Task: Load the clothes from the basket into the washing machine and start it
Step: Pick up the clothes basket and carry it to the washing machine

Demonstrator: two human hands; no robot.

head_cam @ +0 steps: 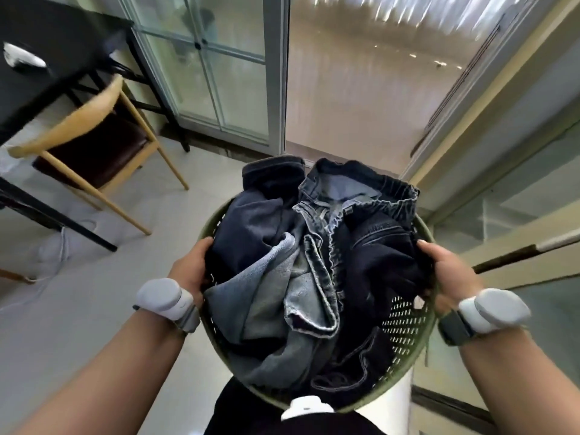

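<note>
A round green perforated basket (405, 328) is carried in front of my body, piled with dark and light denim clothes (314, 262). My left hand (191, 268) grips the basket's left rim, thumb over the edge. My right hand (445, 274) grips the right rim the same way. Both wrists wear white bands. No washing machine is in view.
An open doorway (361, 83) with a glossy floor lies straight ahead, between a glass sliding door (207, 67) on the left and a door frame (489, 98) on the right. A wooden chair (94, 142) and a black table (47, 58) stand at the left.
</note>
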